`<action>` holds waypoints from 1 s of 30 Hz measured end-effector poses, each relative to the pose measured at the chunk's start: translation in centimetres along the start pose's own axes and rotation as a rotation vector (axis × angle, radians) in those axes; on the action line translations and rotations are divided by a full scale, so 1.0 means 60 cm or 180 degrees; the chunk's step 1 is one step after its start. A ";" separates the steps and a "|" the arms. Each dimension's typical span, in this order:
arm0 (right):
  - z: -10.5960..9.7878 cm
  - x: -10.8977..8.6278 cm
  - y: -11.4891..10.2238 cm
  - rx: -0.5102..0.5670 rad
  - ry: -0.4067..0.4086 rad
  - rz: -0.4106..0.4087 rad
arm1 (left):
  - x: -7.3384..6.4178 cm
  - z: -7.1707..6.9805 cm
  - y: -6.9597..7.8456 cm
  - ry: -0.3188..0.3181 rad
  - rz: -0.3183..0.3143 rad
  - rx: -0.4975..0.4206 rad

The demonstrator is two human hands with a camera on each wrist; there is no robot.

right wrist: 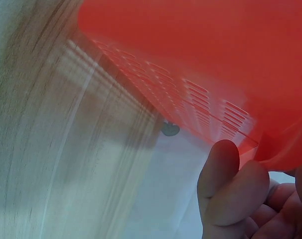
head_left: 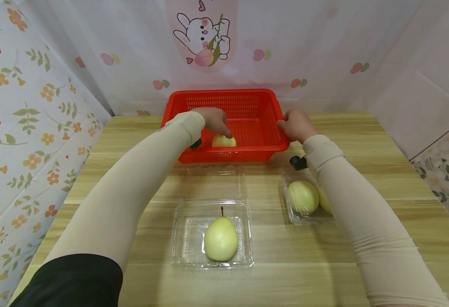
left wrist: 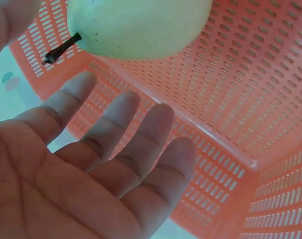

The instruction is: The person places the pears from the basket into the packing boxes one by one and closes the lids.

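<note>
A red plastic basket (head_left: 247,149) with slotted walls stands at the back of the table. My left hand (head_left: 215,120) reaches over its left side, above a pale yellow-green pear (head_left: 223,141) inside. In the left wrist view the fingers of that hand (left wrist: 86,169) are spread and loosely bent, with a gap between them and the stemmed pear (left wrist: 141,30). On the right, my right hand (head_left: 300,125) grips the basket's rim. The right wrist view has its curled fingers (right wrist: 235,194) at the edge of the basket (right wrist: 191,45).
Front and centre, an opened clear plastic box (head_left: 189,249) holds one pear (head_left: 221,239), its lid (head_left: 213,183) folded back toward the basket. Another clear box (head_left: 295,218), holding pears (head_left: 303,197), is partly covered by my right forearm. Printed cloth (head_left: 316,51) hangs behind the table.
</note>
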State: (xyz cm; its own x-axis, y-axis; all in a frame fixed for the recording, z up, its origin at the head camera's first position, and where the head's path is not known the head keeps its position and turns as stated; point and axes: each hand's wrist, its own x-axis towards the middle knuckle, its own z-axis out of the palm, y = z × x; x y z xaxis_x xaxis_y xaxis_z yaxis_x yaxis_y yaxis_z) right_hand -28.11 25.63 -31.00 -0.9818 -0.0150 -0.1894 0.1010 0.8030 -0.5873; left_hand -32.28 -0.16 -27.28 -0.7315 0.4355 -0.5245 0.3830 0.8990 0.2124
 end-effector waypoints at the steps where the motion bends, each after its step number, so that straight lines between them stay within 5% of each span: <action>1: 0.000 0.000 0.000 0.0007 -0.0001 -0.0002 | 0.001 0.000 0.002 -0.0004 0.0007 0.0034; 20: -0.002 0.002 0.002 0.0004 0.0010 0.0067 | 0.025 0.012 0.028 -0.0379 -0.0115 0.0332; 30: 0.000 0.005 0.005 0.0067 -0.0017 0.0086 | 0.034 0.017 0.034 -0.0346 -0.0032 0.0547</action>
State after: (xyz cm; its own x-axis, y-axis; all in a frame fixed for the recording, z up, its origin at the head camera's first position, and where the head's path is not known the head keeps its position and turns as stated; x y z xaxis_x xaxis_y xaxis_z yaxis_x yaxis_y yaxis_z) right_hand -28.35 25.86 -31.20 -0.9778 0.0032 -0.2095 0.1307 0.7904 -0.5984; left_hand -32.42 2.49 -28.73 -0.6741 0.4108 -0.6138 0.4735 0.8782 0.0677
